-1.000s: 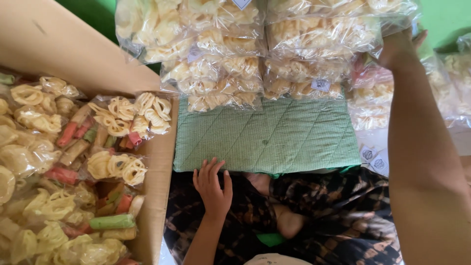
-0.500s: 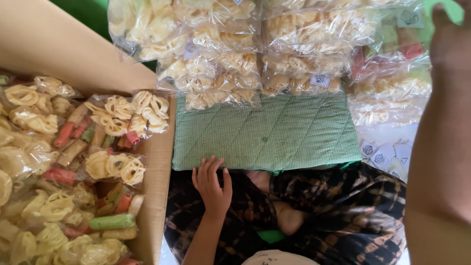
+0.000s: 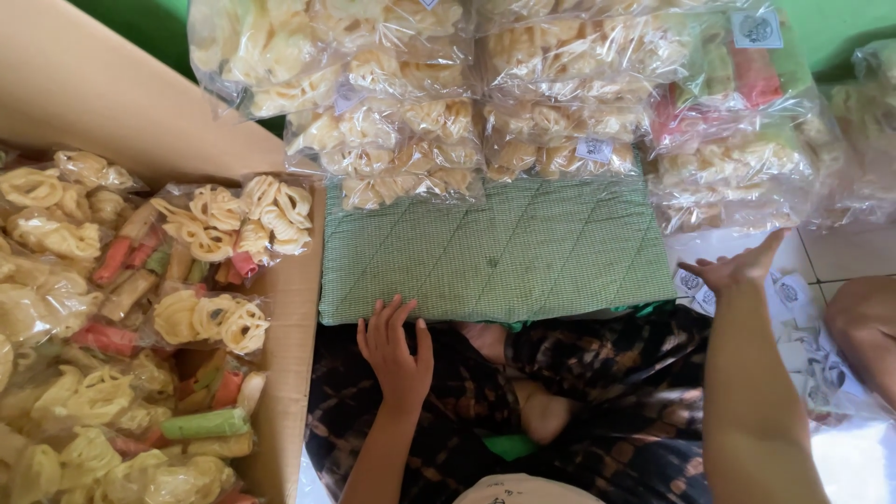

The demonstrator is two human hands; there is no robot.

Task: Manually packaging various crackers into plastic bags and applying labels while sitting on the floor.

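Note:
My left hand (image 3: 395, 347) lies flat, fingers apart, on the near edge of a green checked cushion (image 3: 504, 252) and holds nothing. My right hand (image 3: 739, 269) hovers open at the cushion's right side, palm turned up, just below a clear bag of yellow, red and green crackers (image 3: 737, 159). Several clear bags of pale yellow crackers (image 3: 411, 140) are stacked beyond the cushion's far edge.
A cardboard box (image 3: 289, 308) on the left is filled with bags of ring-shaped and coloured stick crackers (image 3: 121, 308). My lap in dark patterned cloth (image 3: 597, 392) is below the cushion. Small printed paper labels (image 3: 793, 299) lie on the white floor at right.
My right arm has come down from the cracker bags at the upper right; the hand now hovers open beside the cushion. My left hand has stayed in place.

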